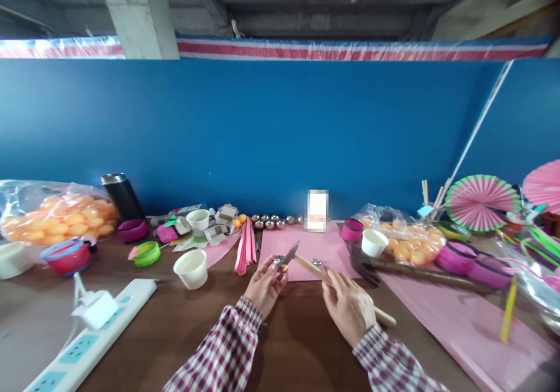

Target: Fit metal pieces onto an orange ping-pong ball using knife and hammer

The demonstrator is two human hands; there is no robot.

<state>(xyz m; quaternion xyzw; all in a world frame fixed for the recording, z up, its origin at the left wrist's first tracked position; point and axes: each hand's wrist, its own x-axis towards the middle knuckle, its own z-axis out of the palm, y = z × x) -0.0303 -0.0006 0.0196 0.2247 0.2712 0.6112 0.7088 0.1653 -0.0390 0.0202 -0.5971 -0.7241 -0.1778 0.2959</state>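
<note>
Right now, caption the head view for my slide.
Left hand holding a small shiny item, right hand gripping a wooden-handled tool.

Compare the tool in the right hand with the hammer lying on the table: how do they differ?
The tool has a pale handle; the hammer has a darker brown one. The tool's head looks straight and pointed, the hammer's curved. The right hand grips the tool, while neither hand touches the hammer. Both have long handles.
</note>
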